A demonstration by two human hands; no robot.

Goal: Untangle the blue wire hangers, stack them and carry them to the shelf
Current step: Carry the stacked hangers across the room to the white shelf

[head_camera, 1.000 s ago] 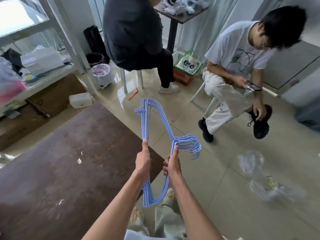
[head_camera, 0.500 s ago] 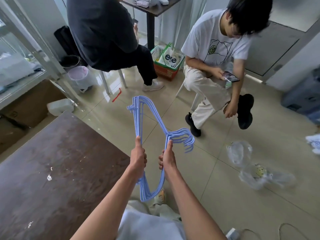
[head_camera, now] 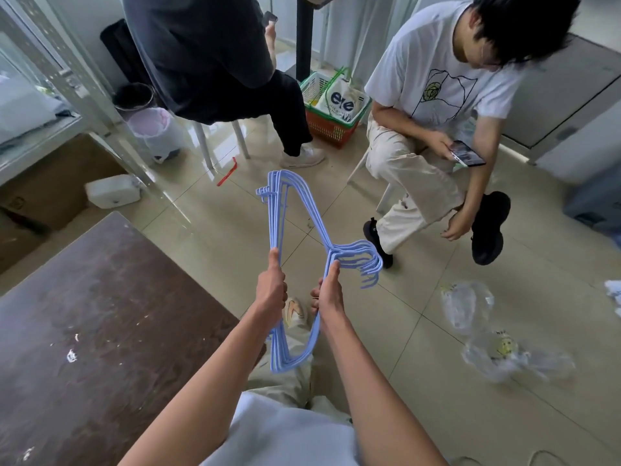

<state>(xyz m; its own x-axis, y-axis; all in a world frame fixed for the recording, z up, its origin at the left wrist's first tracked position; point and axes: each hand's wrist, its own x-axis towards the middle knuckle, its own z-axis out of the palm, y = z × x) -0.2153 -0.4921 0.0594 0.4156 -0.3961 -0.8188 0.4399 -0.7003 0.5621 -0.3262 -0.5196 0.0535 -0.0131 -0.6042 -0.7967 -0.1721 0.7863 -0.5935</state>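
Well, the blue hangers point(head_camera: 295, 210) sit in the middle of the frame, all bunched into one neat pile and held up in the air, with the hooks point(head_camera: 364, 264) curling out to the right. The left hand point(head_camera: 271, 290) is wrapped tight around the straight bottom wires, thumb pointing up. The right hand point(head_camera: 327, 294) is closed on the slanted side, just under the hooks. The two hands are near each other but not touching.

The pile looks sorted now, so I think the job is carrying it. To do that well, both hands should squeeze all the wires together so none slips out and tangles again.

The brown table point(head_camera: 100, 314) is at the lower left. The metal shelf point(head_camera: 64, 75) stands in the upper left. Two people sit on stools ahead, so the hooks need to stay clear of them. A crumpled plastic bag point(head_camera: 487, 334) lies on the floor at the right; best to step around it.
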